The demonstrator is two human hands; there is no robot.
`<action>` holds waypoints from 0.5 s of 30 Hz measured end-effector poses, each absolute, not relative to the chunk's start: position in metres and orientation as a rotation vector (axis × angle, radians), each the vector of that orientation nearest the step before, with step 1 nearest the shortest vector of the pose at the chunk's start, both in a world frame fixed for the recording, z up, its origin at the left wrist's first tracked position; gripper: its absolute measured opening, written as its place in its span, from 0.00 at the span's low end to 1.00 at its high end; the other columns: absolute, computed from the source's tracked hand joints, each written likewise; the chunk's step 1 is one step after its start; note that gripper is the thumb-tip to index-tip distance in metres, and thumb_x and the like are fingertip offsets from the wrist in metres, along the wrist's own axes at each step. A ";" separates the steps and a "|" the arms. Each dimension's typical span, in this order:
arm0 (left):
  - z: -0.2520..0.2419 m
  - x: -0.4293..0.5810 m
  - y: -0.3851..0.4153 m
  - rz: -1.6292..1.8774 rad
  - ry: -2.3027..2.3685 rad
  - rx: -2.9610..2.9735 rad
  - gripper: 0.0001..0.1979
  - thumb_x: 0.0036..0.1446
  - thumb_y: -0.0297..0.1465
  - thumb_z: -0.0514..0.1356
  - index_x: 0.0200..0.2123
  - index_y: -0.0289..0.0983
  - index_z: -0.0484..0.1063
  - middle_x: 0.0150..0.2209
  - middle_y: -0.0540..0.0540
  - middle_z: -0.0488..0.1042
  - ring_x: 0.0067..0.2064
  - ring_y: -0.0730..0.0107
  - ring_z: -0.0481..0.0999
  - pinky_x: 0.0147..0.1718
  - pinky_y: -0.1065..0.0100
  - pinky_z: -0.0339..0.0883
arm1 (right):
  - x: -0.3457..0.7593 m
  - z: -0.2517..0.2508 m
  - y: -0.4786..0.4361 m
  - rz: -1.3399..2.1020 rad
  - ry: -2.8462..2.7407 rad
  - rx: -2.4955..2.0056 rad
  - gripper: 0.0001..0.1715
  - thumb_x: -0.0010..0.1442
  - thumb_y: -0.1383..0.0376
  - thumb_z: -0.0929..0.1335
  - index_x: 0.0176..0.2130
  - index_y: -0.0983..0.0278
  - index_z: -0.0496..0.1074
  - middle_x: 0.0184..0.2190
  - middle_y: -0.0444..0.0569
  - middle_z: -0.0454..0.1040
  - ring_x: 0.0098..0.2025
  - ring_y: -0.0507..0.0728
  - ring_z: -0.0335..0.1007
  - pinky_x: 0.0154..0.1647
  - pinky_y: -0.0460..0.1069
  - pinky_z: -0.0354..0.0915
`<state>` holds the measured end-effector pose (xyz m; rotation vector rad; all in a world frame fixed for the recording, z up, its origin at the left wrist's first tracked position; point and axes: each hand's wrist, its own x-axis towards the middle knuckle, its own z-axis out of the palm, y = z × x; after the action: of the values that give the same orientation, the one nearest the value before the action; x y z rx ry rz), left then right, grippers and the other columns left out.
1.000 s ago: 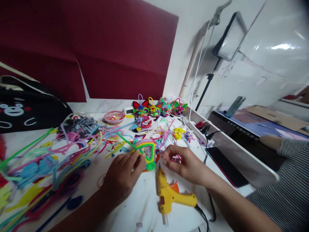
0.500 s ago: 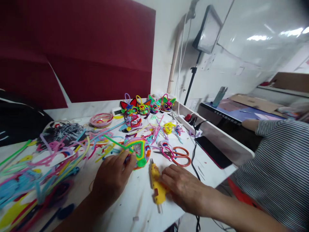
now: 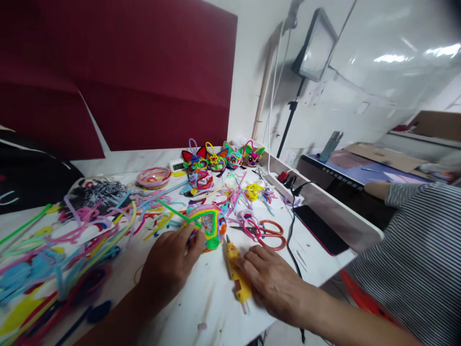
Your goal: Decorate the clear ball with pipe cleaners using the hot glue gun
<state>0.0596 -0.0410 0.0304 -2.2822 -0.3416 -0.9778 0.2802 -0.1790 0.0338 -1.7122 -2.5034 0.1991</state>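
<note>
My left hand [image 3: 176, 262] is closed with thumb and fingers pinching the near left edge of a round craft piece made of coloured pipe cleaners [image 3: 215, 223]. A green pipe cleaner [image 3: 173, 209] sticks out from it to the upper left. My right hand [image 3: 268, 276] is closed around the handle side of a yellow hot glue gun [image 3: 234, 269], which lies on its side on the white table. The gun's nozzle points away, just short of the craft piece. Orange-handled scissors [image 3: 272, 235] lie beyond my right hand, under a pink pipe cleaner loop [image 3: 250, 225].
Loose pipe cleaners [image 3: 90, 259] cover the left side. Several finished pipe-cleaner animal heads [image 3: 234, 157] stand at the back beside a pink woven bowl [image 3: 153, 178]. A black phone [image 3: 320, 229], cable [image 3: 291, 240] and raised edge [image 3: 334, 211] lie right. A person in a striped shirt [image 3: 425, 259] is nearby.
The view has shifted slightly, moving most things a little to the right. The glue gun's rear has tilted slightly right in my right hand. My left hand keeps its pinch on the craft piece.
</note>
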 end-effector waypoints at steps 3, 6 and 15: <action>0.029 0.058 -0.039 -0.970 -0.342 -2.291 0.09 0.62 0.19 0.57 0.45 0.29 0.72 0.41 0.30 0.76 0.35 0.57 0.76 0.33 0.59 0.65 | 0.292 0.041 -0.177 0.345 -2.469 -1.565 0.15 0.61 0.67 0.65 0.49 0.66 0.69 0.45 0.54 0.73 0.48 0.61 0.65 0.52 0.56 0.64; 0.029 0.058 -0.037 -0.980 -0.328 -2.287 0.09 0.63 0.20 0.56 0.45 0.30 0.72 0.41 0.31 0.76 0.34 0.58 0.75 0.32 0.60 0.65 | 0.314 0.048 -0.169 0.411 -2.347 -1.580 0.15 0.63 0.67 0.65 0.50 0.66 0.69 0.47 0.54 0.73 0.50 0.58 0.67 0.54 0.52 0.63; 0.029 0.059 -0.037 -0.960 -0.351 -2.280 0.09 0.64 0.20 0.53 0.44 0.31 0.71 0.40 0.34 0.76 0.30 0.63 0.74 0.30 0.61 0.65 | 0.363 0.034 -0.139 0.235 -2.243 -2.216 0.22 0.64 0.71 0.63 0.57 0.69 0.66 0.50 0.61 0.73 0.51 0.65 0.68 0.53 0.57 0.62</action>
<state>0.0588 -0.0367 0.0292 -2.2798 -0.3508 -0.9597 0.3628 -0.1386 0.0336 -2.2156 -2.2434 0.2348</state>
